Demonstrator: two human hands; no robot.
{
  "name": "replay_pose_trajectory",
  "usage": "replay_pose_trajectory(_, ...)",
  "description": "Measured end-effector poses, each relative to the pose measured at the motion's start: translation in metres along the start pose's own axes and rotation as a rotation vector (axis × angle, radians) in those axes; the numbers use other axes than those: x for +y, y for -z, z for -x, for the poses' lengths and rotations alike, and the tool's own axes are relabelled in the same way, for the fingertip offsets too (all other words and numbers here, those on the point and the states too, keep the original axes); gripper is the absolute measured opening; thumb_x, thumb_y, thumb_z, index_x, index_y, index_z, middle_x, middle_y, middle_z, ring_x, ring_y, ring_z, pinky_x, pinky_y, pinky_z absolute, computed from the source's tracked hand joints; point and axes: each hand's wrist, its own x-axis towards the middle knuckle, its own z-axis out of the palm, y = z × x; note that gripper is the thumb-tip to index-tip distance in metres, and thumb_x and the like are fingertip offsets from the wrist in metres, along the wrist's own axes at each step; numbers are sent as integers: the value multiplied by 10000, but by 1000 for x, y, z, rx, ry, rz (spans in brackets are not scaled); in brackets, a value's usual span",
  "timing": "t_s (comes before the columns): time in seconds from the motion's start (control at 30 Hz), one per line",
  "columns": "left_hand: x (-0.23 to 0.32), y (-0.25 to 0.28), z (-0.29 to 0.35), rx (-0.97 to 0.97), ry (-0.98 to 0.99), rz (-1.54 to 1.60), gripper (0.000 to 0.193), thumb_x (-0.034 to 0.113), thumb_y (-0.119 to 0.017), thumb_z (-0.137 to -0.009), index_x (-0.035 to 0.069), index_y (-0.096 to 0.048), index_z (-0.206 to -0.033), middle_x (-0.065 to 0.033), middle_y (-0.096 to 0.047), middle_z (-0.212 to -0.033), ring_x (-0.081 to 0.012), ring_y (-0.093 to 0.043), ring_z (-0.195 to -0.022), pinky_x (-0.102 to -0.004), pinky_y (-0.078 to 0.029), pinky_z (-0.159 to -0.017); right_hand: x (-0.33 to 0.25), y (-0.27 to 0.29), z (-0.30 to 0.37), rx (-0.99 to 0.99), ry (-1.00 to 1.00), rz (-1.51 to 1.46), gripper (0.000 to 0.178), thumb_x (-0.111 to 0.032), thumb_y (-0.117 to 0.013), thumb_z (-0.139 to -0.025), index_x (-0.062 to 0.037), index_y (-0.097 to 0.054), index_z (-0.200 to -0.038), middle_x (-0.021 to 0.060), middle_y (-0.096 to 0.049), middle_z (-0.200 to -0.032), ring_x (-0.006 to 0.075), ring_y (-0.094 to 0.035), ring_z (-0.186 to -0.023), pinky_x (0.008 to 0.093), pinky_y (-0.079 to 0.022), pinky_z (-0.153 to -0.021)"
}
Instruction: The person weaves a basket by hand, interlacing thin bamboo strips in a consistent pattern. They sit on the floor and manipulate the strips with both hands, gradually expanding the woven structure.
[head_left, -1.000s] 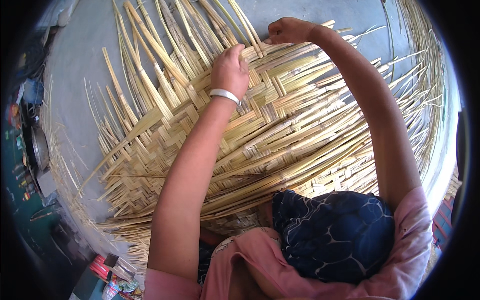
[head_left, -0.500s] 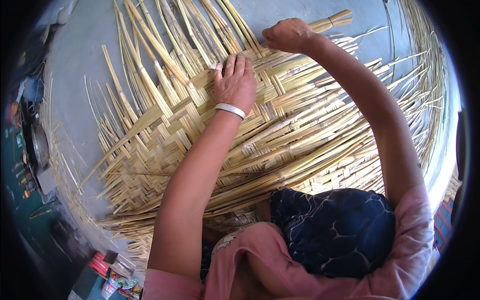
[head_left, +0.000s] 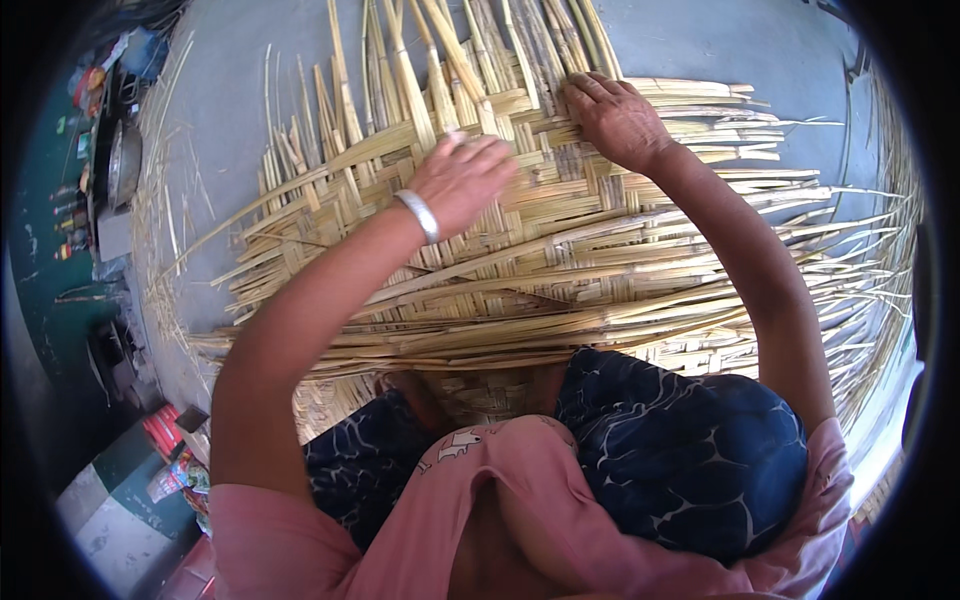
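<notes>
Pale yellow split reed strips are woven into a large mat point(head_left: 330, 240) spread in front of me. My left hand point(head_left: 462, 185), slightly blurred, rests over the weave with its fingers stretched to the right; a silver bangle circles that wrist. To its right, my right hand point(head_left: 618, 122) lies palm down, fingers extended, near the foot of the standing strips point(head_left: 530, 50). Those loose strips run away from me beyond the mat's far edge. Crosswise reed ends point(head_left: 715, 115) stick out to the right of my right hand.
A bundle of long reeds point(head_left: 480, 335) lies across the mat close to my knees. The mat is on a grey floor point(head_left: 225, 190). At the left are a round metal vessel point(head_left: 124, 163) and a red item point(head_left: 163, 430). More thin reeds point(head_left: 895, 200) stand at the far right.
My right hand has come off the crosswise reed bundle and down onto the weave. My left hand has shifted slightly lower and turned to the right. The view has swung.
</notes>
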Motion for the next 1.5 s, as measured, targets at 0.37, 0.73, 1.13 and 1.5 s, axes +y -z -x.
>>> replay_pose_trajectory(0.37, -154, -31, 163, -86, 786, 87, 451, 327, -425, -949, 112, -430, -1345, -94, -430, -1390, -233, -377, -1299, -455, -291, -1054, -18, 11, -2, -142, -45, 7, 496, -39, -521, -817, -44, -432, -1305, 132, -425, -1378, 281, -399, -1283, 401, -374, -1024)
replay_pose_trajectory(0.73, -204, -49, 164, -27, 867, 424, 535, 607, -526, -820, 103, -679, -913, -91, -641, -1047, -278, -581, -1011, -414, -422, -895, -34, 15, -13, -287, -108, 111, 531, 20, -468, -812, -15, -399, -1338, 150, -393, -1404, 307, -371, -1299, 399, -358, -1048)
replay_pose_trajectory(1.13, -209, -61, 167, 21, 765, 487, 521, 584, -611, -789, 66, -632, -845, -128, -640, -865, -272, -600, -822, -392, -475, -758, -49, 15, -18, -308, -203, 109, 554, 9, -531, -803, -50, -397, -1338, 141, -381, -1415, 306, -353, -1315, 404, -329, -1069)
replay_pose_trajectory(1.5, -216, -65, 179, -85, 870, 284, 395, 467, -592, -843, 103, -664, -979, -123, -650, -1012, -298, -612, -980, -423, -482, -841, -42, 10, -18, -313, -219, 141, 567, -19, -519, -819, -44, -371, -1366, 132, -367, -1432, 303, -349, -1320, 405, -326, -1067)
